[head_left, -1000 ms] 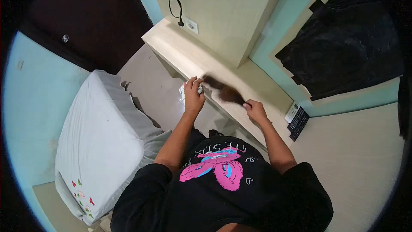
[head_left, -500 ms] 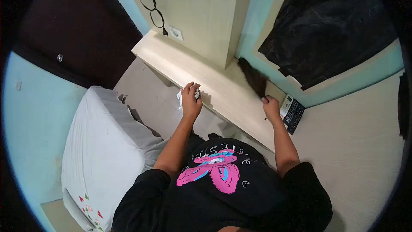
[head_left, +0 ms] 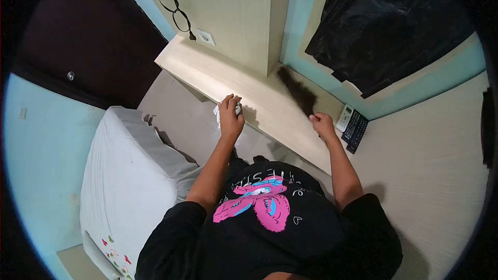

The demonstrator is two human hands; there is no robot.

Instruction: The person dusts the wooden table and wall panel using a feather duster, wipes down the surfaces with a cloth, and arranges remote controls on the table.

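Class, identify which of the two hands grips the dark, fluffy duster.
The right hand grips the duster; the left hand holds a white item instead.

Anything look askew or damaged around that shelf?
Yes: the black sheet at upper right looks wrinkled and ragged-edged, a makeshift covering, and a plug hangs beside the socket, apparently not plugged in.

Pale shelf (head_left: 228, 77) w/ remotes (head_left: 355, 131)

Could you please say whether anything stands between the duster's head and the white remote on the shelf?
Nothing visible does: only bare shelf separates the duster, held in the right hand, from the white remote.
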